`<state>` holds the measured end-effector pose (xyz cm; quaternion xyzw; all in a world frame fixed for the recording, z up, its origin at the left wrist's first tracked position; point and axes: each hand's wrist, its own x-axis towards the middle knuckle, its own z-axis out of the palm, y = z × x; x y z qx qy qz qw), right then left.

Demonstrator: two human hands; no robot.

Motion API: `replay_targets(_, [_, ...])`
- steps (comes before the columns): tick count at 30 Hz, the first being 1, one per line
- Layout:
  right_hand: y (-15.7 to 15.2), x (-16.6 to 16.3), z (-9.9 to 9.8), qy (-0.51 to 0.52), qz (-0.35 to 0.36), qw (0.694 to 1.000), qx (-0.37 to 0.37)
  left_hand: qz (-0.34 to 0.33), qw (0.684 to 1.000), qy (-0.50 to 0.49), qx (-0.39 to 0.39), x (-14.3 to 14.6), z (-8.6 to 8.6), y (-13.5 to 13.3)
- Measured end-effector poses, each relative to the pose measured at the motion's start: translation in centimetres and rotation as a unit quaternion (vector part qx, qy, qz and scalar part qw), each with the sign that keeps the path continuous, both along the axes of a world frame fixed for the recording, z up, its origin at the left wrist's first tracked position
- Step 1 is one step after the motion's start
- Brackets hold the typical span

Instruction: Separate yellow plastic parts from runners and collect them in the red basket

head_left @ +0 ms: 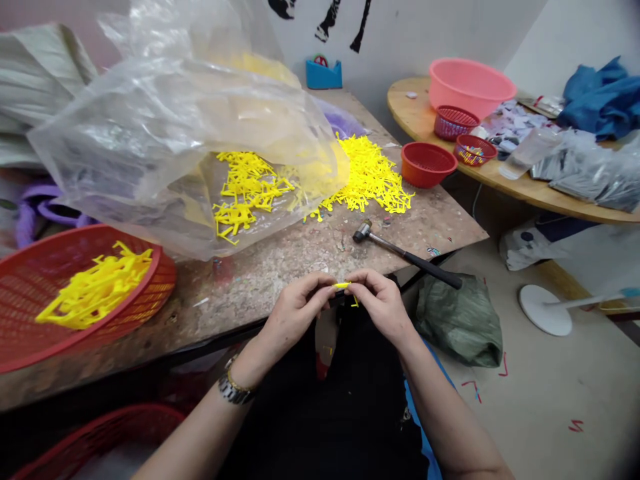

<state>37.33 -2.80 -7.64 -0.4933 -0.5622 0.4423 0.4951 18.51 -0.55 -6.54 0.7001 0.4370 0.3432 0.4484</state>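
Between my fingertips, at the table's front edge, is a small yellow plastic piece (342, 285). My left hand (303, 303) pinches its left end with thumb and forefinger. My right hand (379, 301) pinches the right end, and a thin yellow bit sticks out below those fingers. Just beyond my right hand lies a hammer (400, 251) with a black handle, its head resting on the table (270, 280). Farther back is a heap of similar yellow plastic pieces (370, 177). More of them lie in the mouth of a large clear plastic bag (165, 133).
At the left stands a red basket (167, 277) with yellow pieces in it. A red bowl (429, 165) sits at the table's right corner, and a blue tape dispenser (324, 73) at the back. A round wooden table (407, 100) holds a pink basin (473, 87). On the floor lies a green sack (457, 323).
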Motion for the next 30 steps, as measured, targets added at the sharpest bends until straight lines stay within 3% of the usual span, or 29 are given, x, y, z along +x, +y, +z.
replay_targets(6, [1.6,1.7,0.1,-0.068,-0.069,0.993,0.071,0.040,0.982,0.106,0.152,0.4,1.4,4.7])
replay_targets(12, [3.7,2.4,-0.8,-0.108,-0.104,0.983,0.107,0.036,0.941,0.251,0.225,3.1,2.7,11.4])
replay_targets(19, [3.9,2.5,-1.5,-0.125,-0.120,0.975,0.141,0.035,0.892,0.391,0.223,7.6,2.3,16.7])
replay_targets(25, [3.8,2.4,-1.5,-0.122,-0.128,0.973,0.147,0.007,0.856,0.455,0.244,10.5,2.1,19.0])
replay_targets(30, [3.8,2.4,-1.9,-0.128,-0.123,0.969,0.174,-0.024,0.821,0.504,0.268,11.2,0.9,20.5])
